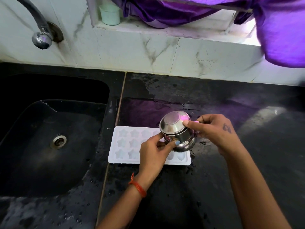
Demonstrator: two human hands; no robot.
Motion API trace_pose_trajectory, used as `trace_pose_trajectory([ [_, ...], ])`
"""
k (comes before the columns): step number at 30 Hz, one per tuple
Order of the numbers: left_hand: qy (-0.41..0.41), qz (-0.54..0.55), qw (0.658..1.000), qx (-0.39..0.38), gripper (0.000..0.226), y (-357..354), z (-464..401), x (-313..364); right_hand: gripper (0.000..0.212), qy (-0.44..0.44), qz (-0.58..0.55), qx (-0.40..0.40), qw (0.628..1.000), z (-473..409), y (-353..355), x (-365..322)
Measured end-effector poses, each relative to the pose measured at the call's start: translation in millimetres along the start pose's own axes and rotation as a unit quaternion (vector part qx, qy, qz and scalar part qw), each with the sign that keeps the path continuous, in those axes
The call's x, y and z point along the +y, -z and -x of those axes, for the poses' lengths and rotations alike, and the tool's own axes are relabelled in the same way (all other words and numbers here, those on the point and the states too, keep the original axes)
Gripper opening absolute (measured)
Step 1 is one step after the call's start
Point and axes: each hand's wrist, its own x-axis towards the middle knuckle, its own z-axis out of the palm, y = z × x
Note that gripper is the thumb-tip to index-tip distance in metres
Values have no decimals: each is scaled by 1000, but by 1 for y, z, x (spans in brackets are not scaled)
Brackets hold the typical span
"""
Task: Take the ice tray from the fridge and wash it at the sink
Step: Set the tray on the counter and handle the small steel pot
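A white ice tray (127, 146) with star-shaped cells lies flat on the wet black counter (198, 187), just right of the sink (49, 129). Above its right half both hands hold steel bowls (176, 131): one bowl is turned upside down on top of another. My left hand (155, 152) grips the lower bowl from the front left, thumb on its rim. My right hand (216, 131) pinches the upper, inverted bowl from the right. The bowls and my left hand hide part of the tray.
The black sink has a steel drain (58, 141), and a tap (42, 39) juts from the tiled wall above it. A pale cup (110, 14) stands on the window ledge. Purple cloth (280, 30) hangs at the upper right. Water drops cover the counter.
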Motion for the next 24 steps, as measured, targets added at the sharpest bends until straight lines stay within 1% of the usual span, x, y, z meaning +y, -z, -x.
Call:
trace_pose_trajectory([
  [4, 7, 9, 1000, -24, 11, -5, 1, 3, 43, 17, 75, 35, 996, 2, 5, -3],
  [11, 9, 27, 998, -58, 10, -10, 3, 7, 49, 39, 168, 55, 983, 7, 9, -11],
  [18, 31, 39, 996, -67, 8, -16, 3, 2, 52, 56, 209, 56, 975, 7, 10, -14],
  [24, 37, 51, 996, -62, 15, -20, 3, 2, 48, 50, 193, 46, 979, 6, 13, -9],
])
